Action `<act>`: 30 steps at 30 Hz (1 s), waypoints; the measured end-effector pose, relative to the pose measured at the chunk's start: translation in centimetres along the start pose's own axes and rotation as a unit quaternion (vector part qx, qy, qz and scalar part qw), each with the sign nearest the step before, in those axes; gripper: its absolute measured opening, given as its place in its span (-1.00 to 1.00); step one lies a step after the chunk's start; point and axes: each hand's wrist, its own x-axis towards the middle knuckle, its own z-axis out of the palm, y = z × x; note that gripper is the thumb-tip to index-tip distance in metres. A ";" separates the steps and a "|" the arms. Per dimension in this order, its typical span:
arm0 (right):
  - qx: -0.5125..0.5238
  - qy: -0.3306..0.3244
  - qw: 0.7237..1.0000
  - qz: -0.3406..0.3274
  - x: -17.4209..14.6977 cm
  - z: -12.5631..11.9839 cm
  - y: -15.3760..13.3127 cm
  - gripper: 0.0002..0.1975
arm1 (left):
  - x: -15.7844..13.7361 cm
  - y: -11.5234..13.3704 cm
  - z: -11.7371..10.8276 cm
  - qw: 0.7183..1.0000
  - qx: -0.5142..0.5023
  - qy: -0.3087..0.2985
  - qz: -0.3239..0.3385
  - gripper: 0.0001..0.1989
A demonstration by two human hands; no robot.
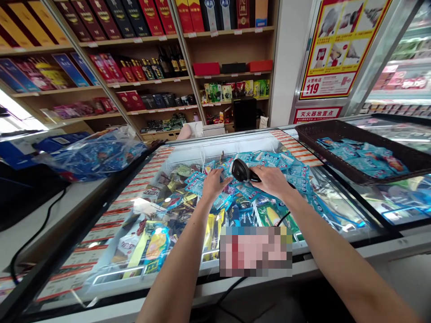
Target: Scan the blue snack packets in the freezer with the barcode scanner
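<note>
My forearms (340, 258) come in nearest me, from five and seven o'clock, over the white front edge of the freezer (208, 291). My right hand (271, 180) is closed round the handle of a black scanner (240, 171), whose head points to nine o'clock. My left hand (212, 183) is just beside it at nine, thumb apart from the fingers, low over the packets; whether it grips one I cannot tell.

Taking the scanner as the middle of the dial, blue packets (269, 158) lie spread on the glass around it, most thickly from twelve to four. A black cord (283, 219) shows at about five, near my right forearm. At six, by the front edge, a patch is pixelated past reading. Under the glass at seven to eight are ice creams (157, 244).

Farther out, a brown basket (332, 163) with more blue packets sits at three, and a clear bag (97, 154) of packets at nine. Shelves (225, 32) of boxes and bottles stand from ten to twelve, and a red and yellow poster (341, 49) hangs between one and two.
</note>
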 end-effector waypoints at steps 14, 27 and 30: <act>-0.024 0.029 0.999 0.021 -0.2 1.1 -0.4 -0.64 | 0.0 2.2 -0.4 0.993 -0.101 -0.001 -0.063 -0.47; -0.026 0.020 0.999 0.033 -0.2 1.5 -0.6 -0.59 | 0.8 0.1 -1.6 0.913 -0.310 0.138 -0.228 -0.65; -0.026 0.023 0.999 0.038 -0.2 1.6 -0.6 -0.57 | 0.6 -0.4 -1.8 0.919 -0.267 0.215 -0.194 -0.69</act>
